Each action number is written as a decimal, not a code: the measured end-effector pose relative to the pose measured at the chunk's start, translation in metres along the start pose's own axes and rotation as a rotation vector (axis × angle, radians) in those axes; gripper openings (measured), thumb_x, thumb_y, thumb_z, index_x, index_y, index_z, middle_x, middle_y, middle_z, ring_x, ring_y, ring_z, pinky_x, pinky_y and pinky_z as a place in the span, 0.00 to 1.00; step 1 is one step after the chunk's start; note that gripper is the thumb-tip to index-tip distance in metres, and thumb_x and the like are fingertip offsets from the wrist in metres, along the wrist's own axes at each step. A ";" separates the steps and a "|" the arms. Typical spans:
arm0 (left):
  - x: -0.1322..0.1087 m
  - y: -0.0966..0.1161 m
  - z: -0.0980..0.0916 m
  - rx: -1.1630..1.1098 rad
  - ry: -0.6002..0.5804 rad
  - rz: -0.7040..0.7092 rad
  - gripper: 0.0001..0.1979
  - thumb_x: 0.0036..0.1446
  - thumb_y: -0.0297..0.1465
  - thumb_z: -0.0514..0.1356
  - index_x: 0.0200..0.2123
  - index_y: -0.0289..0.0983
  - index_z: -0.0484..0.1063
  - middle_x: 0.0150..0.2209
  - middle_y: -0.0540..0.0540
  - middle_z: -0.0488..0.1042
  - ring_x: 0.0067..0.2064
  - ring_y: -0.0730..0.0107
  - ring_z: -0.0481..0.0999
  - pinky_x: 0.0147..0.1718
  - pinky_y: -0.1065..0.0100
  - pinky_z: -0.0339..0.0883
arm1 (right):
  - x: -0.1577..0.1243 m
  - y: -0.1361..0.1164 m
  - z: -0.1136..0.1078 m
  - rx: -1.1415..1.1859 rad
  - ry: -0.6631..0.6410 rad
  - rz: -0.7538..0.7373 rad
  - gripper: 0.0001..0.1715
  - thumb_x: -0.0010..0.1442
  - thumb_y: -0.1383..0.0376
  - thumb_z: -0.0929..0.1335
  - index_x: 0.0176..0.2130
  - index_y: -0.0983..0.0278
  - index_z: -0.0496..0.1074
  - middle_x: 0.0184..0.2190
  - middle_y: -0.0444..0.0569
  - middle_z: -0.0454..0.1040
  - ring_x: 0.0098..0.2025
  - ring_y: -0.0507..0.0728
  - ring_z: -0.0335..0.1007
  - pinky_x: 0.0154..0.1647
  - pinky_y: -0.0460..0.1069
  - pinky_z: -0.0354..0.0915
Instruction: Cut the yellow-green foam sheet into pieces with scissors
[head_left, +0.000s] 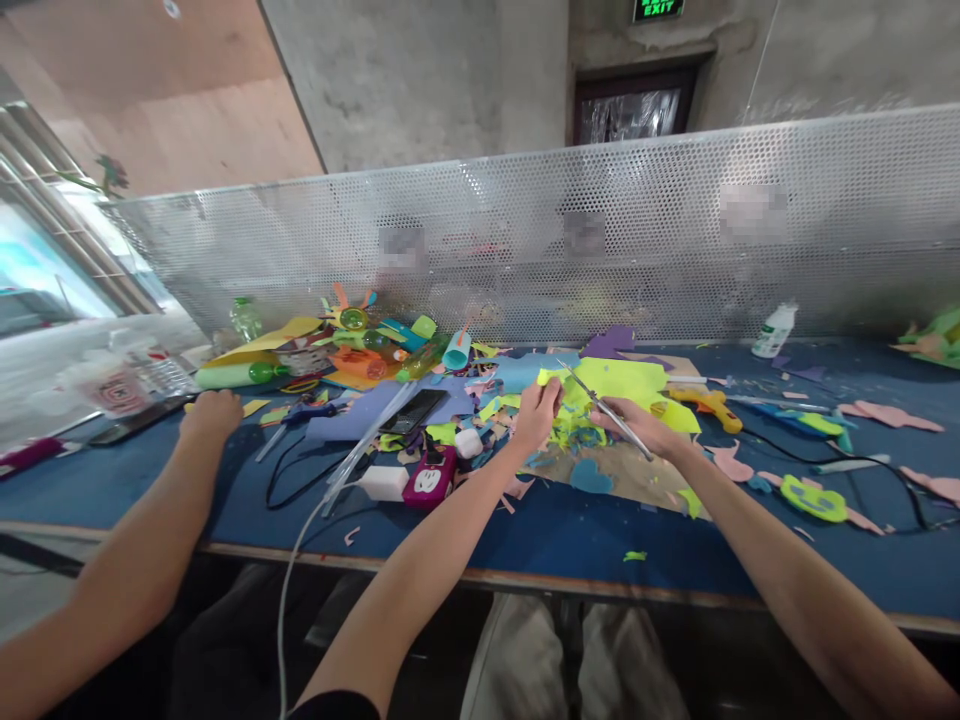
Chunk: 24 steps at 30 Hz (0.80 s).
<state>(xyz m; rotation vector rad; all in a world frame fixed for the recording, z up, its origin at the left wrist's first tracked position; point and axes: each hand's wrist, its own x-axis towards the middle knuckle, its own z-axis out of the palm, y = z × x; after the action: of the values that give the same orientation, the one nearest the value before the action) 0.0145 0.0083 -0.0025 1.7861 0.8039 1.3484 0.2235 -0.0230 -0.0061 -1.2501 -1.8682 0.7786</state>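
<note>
Gripping thin metal scissors (606,408), right hand (646,428), left hand (537,412) pinching yellow-green foam sheet (622,382)

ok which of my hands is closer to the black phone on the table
Left. Your left hand holds yellow-green paper just right of the black phone; your right hand, with scissors, is farther right.
</note>
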 end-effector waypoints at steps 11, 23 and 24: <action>-0.003 -0.003 0.004 0.146 0.062 0.009 0.26 0.66 0.50 0.55 0.23 0.38 0.56 0.20 0.53 0.53 0.23 0.76 0.52 0.25 0.66 0.44 | -0.004 0.007 0.008 0.055 -0.116 0.041 0.28 0.56 0.40 0.66 0.30 0.62 0.66 0.24 0.42 0.62 0.25 0.53 0.58 0.25 0.49 0.56; -0.004 -0.001 0.005 0.179 0.091 -0.007 0.26 0.64 0.49 0.57 0.21 0.37 0.61 0.18 0.52 0.59 0.22 0.75 0.57 0.24 0.67 0.49 | -0.005 0.002 0.015 0.077 -0.052 -0.012 0.32 0.53 0.36 0.65 0.27 0.62 0.64 0.20 0.41 0.61 0.22 0.53 0.56 0.24 0.49 0.55; -0.004 0.000 0.005 0.177 0.093 -0.010 0.26 0.64 0.49 0.57 0.21 0.37 0.61 0.18 0.52 0.59 0.22 0.75 0.58 0.24 0.67 0.49 | -0.005 -0.001 0.014 0.066 -0.041 -0.018 0.32 0.53 0.36 0.65 0.27 0.62 0.64 0.20 0.41 0.60 0.22 0.52 0.56 0.23 0.49 0.55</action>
<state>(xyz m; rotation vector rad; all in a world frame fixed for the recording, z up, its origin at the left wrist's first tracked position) 0.0187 0.0042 -0.0057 1.8618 1.0079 1.3997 0.2123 -0.0291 -0.0146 -1.1830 -1.8684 0.8560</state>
